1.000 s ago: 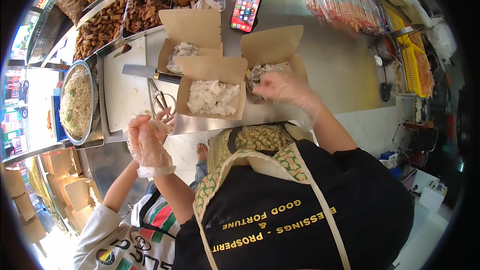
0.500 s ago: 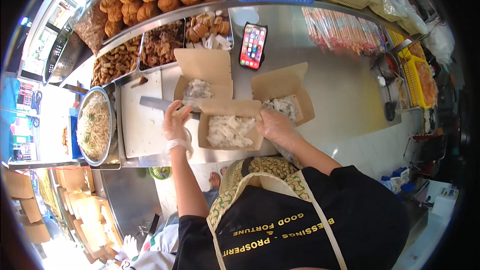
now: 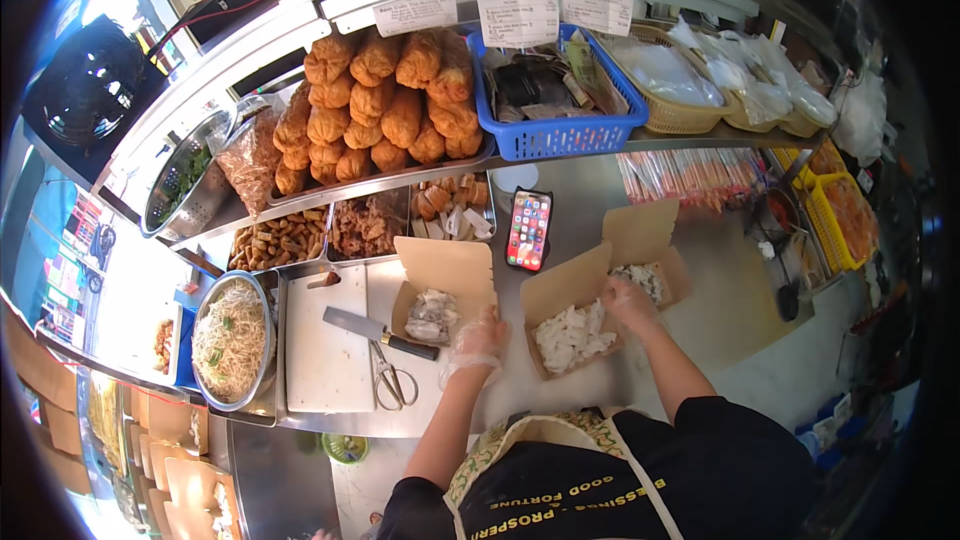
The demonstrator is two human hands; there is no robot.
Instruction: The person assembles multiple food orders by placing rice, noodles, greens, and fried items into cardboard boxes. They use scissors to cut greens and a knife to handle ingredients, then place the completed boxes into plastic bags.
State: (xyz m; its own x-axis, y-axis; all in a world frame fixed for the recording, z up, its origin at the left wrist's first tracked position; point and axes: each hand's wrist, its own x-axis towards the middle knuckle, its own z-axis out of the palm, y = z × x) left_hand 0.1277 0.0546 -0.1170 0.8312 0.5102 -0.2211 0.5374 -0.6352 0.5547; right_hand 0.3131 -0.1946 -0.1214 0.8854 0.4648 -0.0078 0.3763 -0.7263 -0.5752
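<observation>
Three brown paper takeaway boxes stand lidded-open on the steel counter, each holding white strips of food. My left hand (image 3: 476, 345), in a clear plastic glove, has its fingers curled at the right side of the left box (image 3: 447, 265). The gloved fingers of my right hand (image 3: 632, 307) close on the right edge of the middle box (image 3: 572, 285), which sits nearest me. Partly behind that hand is the right box (image 3: 645, 230). A cleaver (image 3: 365, 324) and scissors (image 3: 394, 385) lie left of my left hand, the cleaver's tip over a white cutting board (image 3: 318, 360).
A phone (image 3: 528, 230) stands behind the boxes. Trays of fried pieces (image 3: 370, 225) and a bowl of noodles (image 3: 230, 345) are at left. Above, a shelf carries fried dough (image 3: 370, 100), a blue basket (image 3: 570, 140) and bagged goods (image 3: 770, 70). Wrapped chopsticks (image 3: 670, 178) lie at back right.
The view has tilted upward, showing more of the shelf. The middle box has shifted right, toward the right box. My left hand has left it and is now at the left box.
</observation>
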